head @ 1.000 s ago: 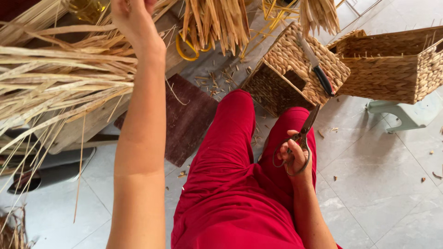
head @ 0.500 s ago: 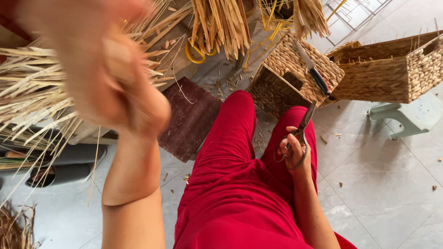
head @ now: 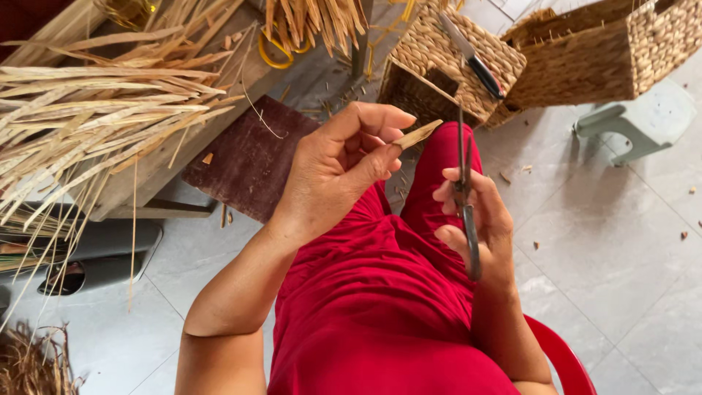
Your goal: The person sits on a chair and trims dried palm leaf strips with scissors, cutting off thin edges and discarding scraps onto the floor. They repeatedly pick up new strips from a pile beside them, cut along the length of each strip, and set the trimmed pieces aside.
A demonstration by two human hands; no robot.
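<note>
Left hand (head: 333, 172) pinches a short tan reed strip (head: 415, 135), presenting its tip; right hand (head: 475, 219) fingers clasp dark metal scissors (head: 463, 197), blades closed.

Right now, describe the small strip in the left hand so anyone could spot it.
Start at the red-clothed lap in the middle of the view. Just above it the left hand pinches a short, flat tan strip between thumb and forefinger. Unlike the long dried stalks on the bench, it is a stubby cut piece, beside the scissors in the right hand.
</note>
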